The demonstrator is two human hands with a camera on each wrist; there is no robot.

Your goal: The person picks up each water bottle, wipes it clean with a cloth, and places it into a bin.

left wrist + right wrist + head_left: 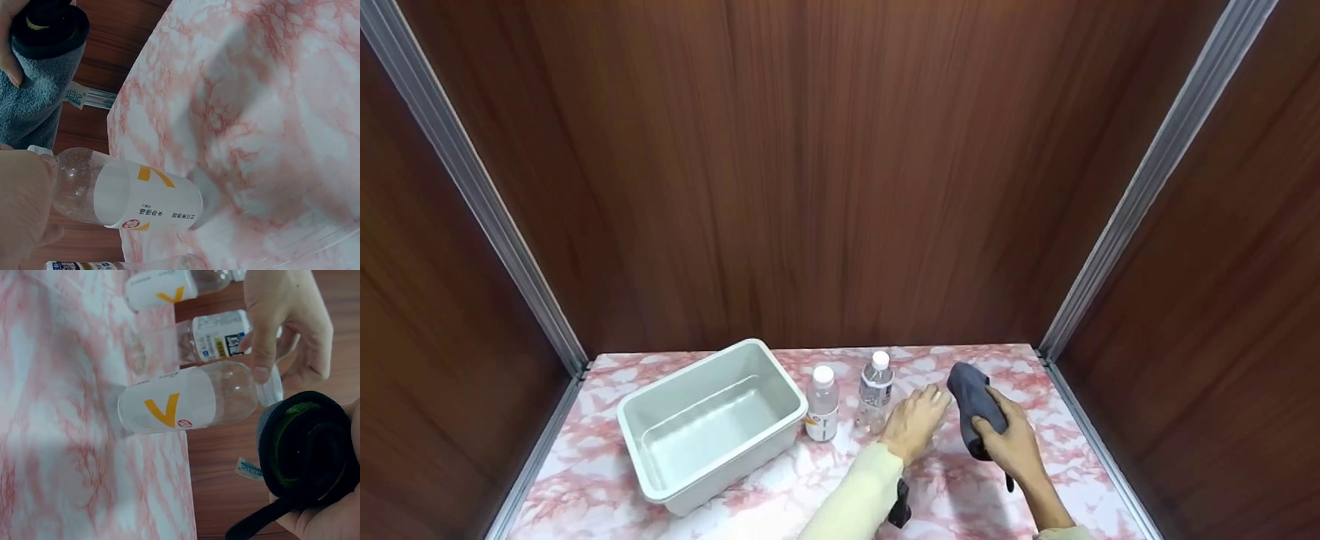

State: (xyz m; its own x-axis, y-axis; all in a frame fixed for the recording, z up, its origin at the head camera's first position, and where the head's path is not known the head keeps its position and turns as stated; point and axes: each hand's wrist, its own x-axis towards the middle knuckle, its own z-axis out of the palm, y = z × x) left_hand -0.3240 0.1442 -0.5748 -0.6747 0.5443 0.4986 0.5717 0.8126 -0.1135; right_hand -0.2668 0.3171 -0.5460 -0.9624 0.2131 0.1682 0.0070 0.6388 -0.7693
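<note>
Clear plastic btl w/ white label, orange mark & white cap (140, 197) is held by the L hand (915, 424), fingers & thumb brought narrow round its cap/neck; prob. taken up there so the upright body is steadied from above. In head view it is mostly hidden under that hand; whether its base is fully on the tbl can't be told. Grey-blue plush fabric roll w/ black end & strap (976, 409) is gripped by the R hand (1014, 442), thumb on one side, fingers on the other; presumably wrapped so to stop it unrolling. It is held just beside the btl, clear of the tbl.

To the L, two more btls are stood upright, apart: clear plastic btl w/ blue-&-white label (876, 394), then a 2nd orange-marked btl (822, 405), set near the pale grey-green rectangular plastic bin (735, 469). Bin is placed at an angle, open side up, likely for easy access; nothing is seen in it.

Surface: tbl w/ pink-&-white marbled top (765, 499). Room: enclosed by dark red-brown wood-grain panels (780, 180), joined by silver metal corner rails (468, 165).
</note>
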